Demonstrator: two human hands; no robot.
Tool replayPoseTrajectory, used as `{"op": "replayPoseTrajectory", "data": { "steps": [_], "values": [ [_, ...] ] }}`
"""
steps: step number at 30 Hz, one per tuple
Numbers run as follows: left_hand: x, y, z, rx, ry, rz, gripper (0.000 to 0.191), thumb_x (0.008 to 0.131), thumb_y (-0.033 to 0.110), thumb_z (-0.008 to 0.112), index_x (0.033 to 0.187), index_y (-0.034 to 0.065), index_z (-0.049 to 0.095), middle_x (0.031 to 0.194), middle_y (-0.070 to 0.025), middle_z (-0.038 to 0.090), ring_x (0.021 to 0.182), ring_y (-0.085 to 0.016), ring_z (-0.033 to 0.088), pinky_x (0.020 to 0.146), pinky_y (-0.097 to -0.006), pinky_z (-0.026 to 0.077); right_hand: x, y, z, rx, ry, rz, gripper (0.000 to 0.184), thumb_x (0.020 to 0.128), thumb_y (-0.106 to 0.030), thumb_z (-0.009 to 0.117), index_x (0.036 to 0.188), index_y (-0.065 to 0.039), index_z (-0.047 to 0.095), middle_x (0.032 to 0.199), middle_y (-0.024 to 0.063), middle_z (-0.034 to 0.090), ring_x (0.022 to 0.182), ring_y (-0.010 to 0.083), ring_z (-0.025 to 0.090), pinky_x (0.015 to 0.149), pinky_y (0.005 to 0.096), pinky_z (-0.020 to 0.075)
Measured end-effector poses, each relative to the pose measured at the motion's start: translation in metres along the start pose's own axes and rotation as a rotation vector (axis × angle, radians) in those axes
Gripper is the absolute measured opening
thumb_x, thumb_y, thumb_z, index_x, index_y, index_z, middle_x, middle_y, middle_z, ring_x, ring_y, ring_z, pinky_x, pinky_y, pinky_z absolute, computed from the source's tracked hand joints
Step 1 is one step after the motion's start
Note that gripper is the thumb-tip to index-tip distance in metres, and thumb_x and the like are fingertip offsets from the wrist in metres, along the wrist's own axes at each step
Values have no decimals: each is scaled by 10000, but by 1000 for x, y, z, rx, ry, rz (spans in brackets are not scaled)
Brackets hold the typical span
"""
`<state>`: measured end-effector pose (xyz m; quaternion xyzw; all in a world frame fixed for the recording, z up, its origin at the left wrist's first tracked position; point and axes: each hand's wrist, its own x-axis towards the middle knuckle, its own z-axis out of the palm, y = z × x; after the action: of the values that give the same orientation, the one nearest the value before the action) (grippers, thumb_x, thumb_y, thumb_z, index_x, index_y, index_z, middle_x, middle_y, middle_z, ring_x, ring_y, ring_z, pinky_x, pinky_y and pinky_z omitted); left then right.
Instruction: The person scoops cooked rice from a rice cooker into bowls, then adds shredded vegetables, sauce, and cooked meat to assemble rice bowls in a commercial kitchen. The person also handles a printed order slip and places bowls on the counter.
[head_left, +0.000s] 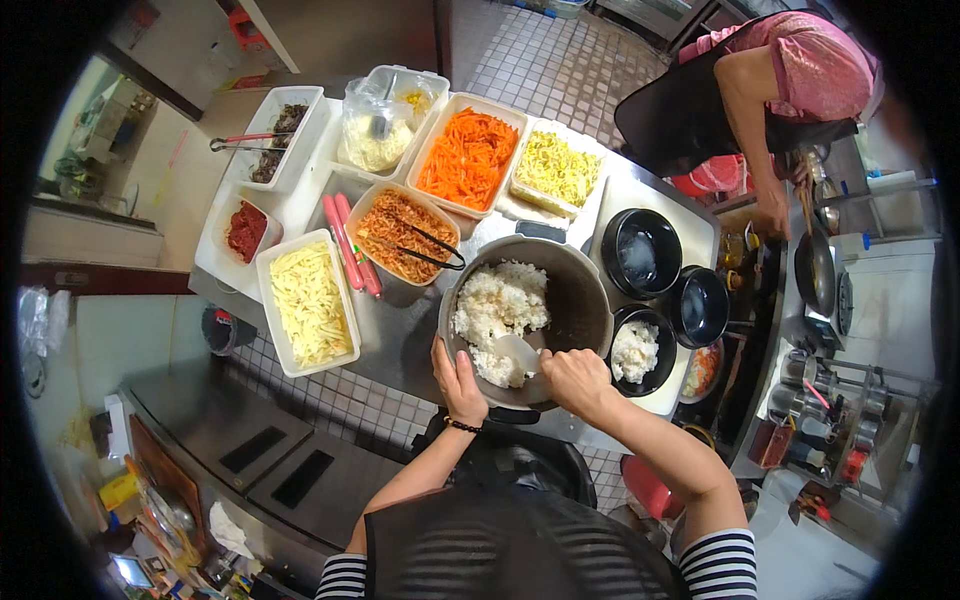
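A large metal pot (574, 300) with black side handles stands before me, partly filled with cooked white rice (501, 296). My left hand (459, 386) steadies the pot's near left rim, fingers along its outer wall. In my right hand (576, 381) is a pale rice paddle (517, 351), its blade dug into the rice near the pot's front. The paddle's handle is hidden in my fist. Right of the pot, a black bowl (621, 381) holds a mound of rice (635, 351). Two more black bowls, one larger (641, 253) and one smaller (700, 307), stand behind it without rice.
Beyond the pot are tubs of shredded carrot (469, 161), sprouts (556, 169) and kimchi (390, 225) with black tongs (427, 251). Left are pale strips (309, 300), red paste (246, 231) and wrapped sausages (349, 247). Another person (780, 97) works beside a wok (816, 270) at right.
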<state>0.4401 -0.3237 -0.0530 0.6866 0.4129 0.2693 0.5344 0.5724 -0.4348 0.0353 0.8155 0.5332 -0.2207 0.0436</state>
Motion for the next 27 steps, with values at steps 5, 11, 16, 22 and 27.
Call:
{"op": "replayPoseTrajectory", "data": {
  "steps": [5, 11, 16, 22, 27],
  "values": [
    [-9, -16, 0, 76, -29, 29, 478, 979, 237, 347, 1355, -57, 311, 1374, -239, 344, 1255, -373, 344, 1039, -441, 255, 6, -10, 16, 61, -51, 43, 143, 804, -145, 520, 821, -35, 609, 658, 135, 648, 614, 291, 656, 528, 385, 507],
    [-3, -21, -1, -8, -65, 173, 498, 990, 247, 333, 1386, -39, 241, 1393, -237, 305, 1264, -377, 333, 1047, -439, 250, -10, -20, 10, 175, -4, 121, 182, 845, -251, 545, 877, -85, 612, 635, 138, 630, 593, 302, 637, 524, 427, 494],
    [1, -19, -19, -54, -256, 14, 652, 981, 442, 311, 1416, -27, 185, 1432, -218, 215, 1323, -340, 246, 1069, -409, 212, -23, 7, -8, 688, 30, 241, 261, 828, -315, 620, 901, -69, 670, 671, 166, 631, 618, 324, 622, 563, 415, 485],
    [-4, -35, -53, -232, -372, -23, 618, 989, 432, 276, 1414, -15, 237, 1411, -157, 280, 1310, -274, 287, 1071, -362, 220, -59, 51, -24, 1136, -59, 385, 257, 854, -225, 641, 1046, -56, 676, 569, 28, 577, 479, 69, 508, 461, 249, 404],
    [-31, -39, -68, -141, -421, -593, 434, 990, 333, 389, 1211, -24, 497, 1131, -96, 548, 1045, -165, 503, 897, -271, 384, -129, 84, -34, 1314, 69, 450, 265, 867, -203, 644, 1083, -51, 662, 600, -24, 547, 512, 35, 465, 440, 204, 372]
  ]
}}
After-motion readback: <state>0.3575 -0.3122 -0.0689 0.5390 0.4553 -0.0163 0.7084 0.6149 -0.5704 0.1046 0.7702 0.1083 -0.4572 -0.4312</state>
